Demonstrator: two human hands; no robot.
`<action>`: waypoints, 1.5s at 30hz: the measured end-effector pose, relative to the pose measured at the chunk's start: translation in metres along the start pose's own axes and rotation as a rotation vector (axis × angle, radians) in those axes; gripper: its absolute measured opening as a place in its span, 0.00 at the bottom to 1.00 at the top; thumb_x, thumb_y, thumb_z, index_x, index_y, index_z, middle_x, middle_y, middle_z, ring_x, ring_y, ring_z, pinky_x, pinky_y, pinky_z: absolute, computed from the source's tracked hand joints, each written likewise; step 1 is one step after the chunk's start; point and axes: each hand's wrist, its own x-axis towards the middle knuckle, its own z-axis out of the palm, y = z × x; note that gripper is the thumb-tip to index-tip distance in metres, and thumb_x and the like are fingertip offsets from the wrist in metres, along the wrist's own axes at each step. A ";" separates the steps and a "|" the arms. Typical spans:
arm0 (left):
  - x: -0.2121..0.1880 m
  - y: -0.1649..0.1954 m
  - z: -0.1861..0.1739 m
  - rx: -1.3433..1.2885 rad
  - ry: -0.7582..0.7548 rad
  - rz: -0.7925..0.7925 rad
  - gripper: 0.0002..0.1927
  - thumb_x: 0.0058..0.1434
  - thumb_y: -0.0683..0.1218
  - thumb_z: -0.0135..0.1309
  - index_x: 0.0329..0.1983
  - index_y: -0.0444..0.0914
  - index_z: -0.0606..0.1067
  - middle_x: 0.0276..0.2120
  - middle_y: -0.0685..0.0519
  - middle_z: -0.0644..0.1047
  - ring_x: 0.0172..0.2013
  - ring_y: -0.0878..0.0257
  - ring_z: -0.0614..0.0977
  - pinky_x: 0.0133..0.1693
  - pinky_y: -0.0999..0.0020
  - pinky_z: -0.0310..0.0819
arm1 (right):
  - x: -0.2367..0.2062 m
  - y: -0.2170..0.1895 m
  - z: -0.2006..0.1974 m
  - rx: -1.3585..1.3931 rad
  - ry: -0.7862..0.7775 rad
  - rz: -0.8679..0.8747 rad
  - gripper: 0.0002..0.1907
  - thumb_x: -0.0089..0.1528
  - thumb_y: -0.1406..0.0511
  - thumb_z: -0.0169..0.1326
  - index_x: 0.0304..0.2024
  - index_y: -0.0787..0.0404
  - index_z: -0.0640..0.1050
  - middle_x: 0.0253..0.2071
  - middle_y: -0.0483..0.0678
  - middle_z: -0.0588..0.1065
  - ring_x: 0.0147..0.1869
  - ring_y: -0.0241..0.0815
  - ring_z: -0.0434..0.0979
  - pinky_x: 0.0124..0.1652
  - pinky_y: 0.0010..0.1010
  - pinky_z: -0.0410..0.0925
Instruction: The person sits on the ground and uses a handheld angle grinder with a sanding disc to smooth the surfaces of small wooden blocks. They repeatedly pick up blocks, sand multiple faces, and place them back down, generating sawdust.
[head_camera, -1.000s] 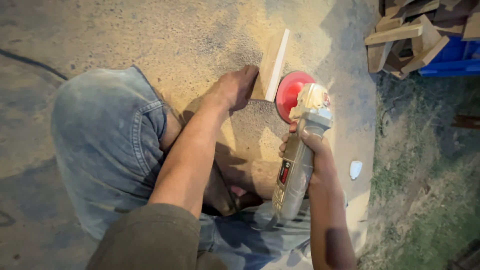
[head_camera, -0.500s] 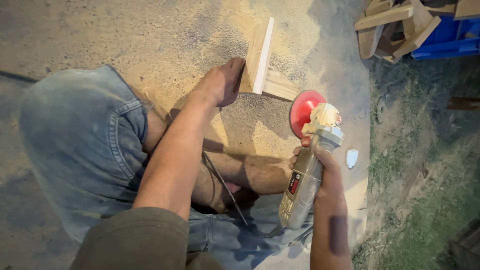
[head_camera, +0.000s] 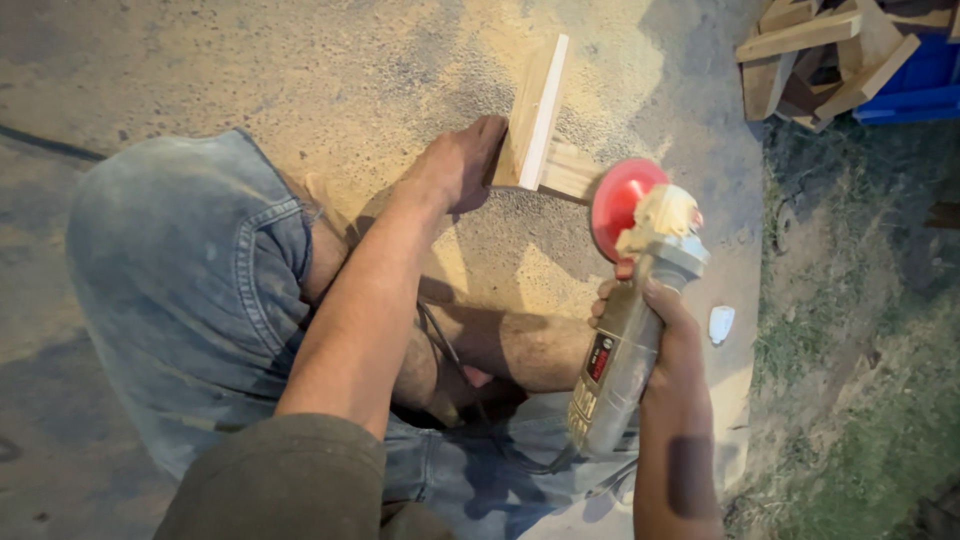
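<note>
My left hand (head_camera: 455, 165) grips a pale wooden piece (head_camera: 538, 115) made of two boards joined at an angle, tipped up on the dusty concrete floor. My right hand (head_camera: 668, 335) is wrapped around the body of a dust-coated angle grinder (head_camera: 625, 345). Its red sanding disc (head_camera: 620, 195) sits just right of the wood's lower board, close to it; I cannot tell whether they touch. The grinder's black cord (head_camera: 460, 365) trails back over my bare leg.
I crouch in denim shorts (head_camera: 190, 290) on sawdust-covered concrete. A pile of wood offcuts (head_camera: 810, 55) lies on a blue crate (head_camera: 915, 85) at the top right. Grass and dirt (head_camera: 870, 400) border the slab on the right. A small white scrap (head_camera: 721, 323) lies near the slab's edge.
My left hand has raised the wooden piece more upright and turned it. The grinder has swung right and slightly away from the wood.
</note>
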 end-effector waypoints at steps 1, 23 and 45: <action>0.001 -0.001 0.001 -0.005 -0.009 -0.010 0.31 0.61 0.37 0.50 0.67 0.42 0.59 0.55 0.39 0.75 0.47 0.40 0.81 0.50 0.49 0.78 | 0.001 -0.002 0.005 -0.029 -0.014 0.002 0.19 0.61 0.59 0.56 0.51 0.63 0.75 0.38 0.55 0.76 0.39 0.47 0.80 0.41 0.36 0.76; 0.025 -0.016 0.010 0.525 0.509 0.282 0.34 0.62 0.32 0.51 0.71 0.43 0.59 0.76 0.47 0.54 0.76 0.45 0.57 0.67 0.52 0.64 | 0.025 0.019 -0.037 0.195 0.049 -0.162 0.19 0.61 0.58 0.56 0.51 0.59 0.73 0.37 0.53 0.76 0.37 0.46 0.80 0.36 0.36 0.77; -0.028 0.069 -0.044 0.092 0.199 0.334 0.43 0.50 0.47 0.70 0.68 0.36 0.64 0.59 0.39 0.75 0.58 0.45 0.81 0.57 0.54 0.78 | 0.044 0.043 -0.058 0.278 -0.207 -0.234 0.29 0.54 0.58 0.67 0.54 0.63 0.75 0.40 0.47 0.77 0.39 0.41 0.80 0.39 0.34 0.76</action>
